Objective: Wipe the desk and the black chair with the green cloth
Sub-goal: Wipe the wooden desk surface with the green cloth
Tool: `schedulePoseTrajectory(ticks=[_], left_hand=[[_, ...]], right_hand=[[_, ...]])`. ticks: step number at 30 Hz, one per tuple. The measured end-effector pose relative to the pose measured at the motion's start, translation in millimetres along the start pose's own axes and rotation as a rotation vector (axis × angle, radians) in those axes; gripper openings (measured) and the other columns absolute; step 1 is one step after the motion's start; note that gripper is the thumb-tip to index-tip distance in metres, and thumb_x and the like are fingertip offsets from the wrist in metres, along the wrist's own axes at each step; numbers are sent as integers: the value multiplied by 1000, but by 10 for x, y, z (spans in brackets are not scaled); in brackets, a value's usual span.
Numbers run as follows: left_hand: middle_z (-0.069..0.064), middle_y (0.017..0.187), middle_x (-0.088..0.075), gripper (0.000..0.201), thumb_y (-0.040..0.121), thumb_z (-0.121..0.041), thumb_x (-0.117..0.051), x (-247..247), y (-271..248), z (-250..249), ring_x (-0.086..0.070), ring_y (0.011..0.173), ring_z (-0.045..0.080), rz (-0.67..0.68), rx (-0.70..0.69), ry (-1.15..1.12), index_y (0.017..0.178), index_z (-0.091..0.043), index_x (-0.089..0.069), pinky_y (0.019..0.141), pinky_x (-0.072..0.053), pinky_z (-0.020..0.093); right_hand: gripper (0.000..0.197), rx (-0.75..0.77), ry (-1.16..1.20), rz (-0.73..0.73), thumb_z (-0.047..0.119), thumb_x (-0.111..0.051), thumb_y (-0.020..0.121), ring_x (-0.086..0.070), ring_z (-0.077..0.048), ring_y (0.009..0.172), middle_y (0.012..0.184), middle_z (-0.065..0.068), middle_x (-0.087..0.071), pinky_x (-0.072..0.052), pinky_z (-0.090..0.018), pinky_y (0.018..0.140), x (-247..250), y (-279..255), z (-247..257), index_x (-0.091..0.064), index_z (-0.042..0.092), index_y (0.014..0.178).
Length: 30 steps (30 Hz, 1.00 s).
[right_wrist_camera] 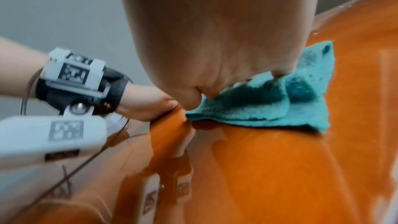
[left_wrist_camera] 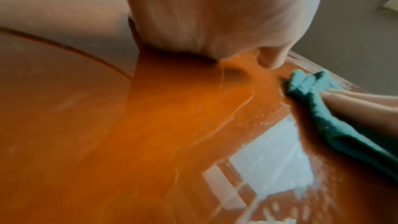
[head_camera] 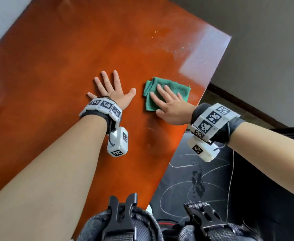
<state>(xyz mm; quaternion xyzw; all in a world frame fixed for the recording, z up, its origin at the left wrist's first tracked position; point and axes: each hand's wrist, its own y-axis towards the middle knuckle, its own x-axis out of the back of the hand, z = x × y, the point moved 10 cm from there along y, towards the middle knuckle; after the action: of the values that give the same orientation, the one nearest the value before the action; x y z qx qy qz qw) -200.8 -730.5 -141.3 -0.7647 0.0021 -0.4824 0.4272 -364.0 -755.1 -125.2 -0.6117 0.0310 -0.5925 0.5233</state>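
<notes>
glossy orange desk [head_camera: 59, 70], right hand [head_camera: 170, 106] flat – pressing green cloth [head_camera: 168, 84], left hand [head_camera: 111, 89] splayed beside, no readable writing

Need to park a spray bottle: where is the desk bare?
Bare: the desk left of and beyond the left hand. Crowded: the right edge, where the right hand presses the green cloth, with specks beyond.

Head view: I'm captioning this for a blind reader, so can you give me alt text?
A right hand presses a green cloth flat on a glossy orange-brown desk, near its right edge. The left hand lies spread on the desk beside it; a scribbled black chair shows below.
</notes>
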Motion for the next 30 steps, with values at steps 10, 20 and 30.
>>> schedulePoseTrajectory(ticks=[10,20,30], left_hand=[[4,152,32,80,93,-60,-29,-1,11,-5,30,139,29,-15,9,-14,147,-28,21,107,12,62],[4,152,33,85,91,-64,-31,12,6,-10,30,139,29,-24,10,0,146,-28,23,108,11,63],[4,152,33,87,90,-64,-31,6,3,-5,29,140,29,-26,11,3,146,-28,24,108,10,63]], right_hand=[[58,-99,-31,-214,38,-25,101,11,-22,146,158,1,15,-5,-47,117,493,544,-177,4,30,151],[58,-415,259,-384,34,-28,99,11,-20,146,159,2,11,2,-46,117,1035,630,-1368,-3,29,152],[52,-32,133,-113,29,-23,104,15,-23,145,158,0,14,1,-49,118,276,-16,-888,-1,27,151]])
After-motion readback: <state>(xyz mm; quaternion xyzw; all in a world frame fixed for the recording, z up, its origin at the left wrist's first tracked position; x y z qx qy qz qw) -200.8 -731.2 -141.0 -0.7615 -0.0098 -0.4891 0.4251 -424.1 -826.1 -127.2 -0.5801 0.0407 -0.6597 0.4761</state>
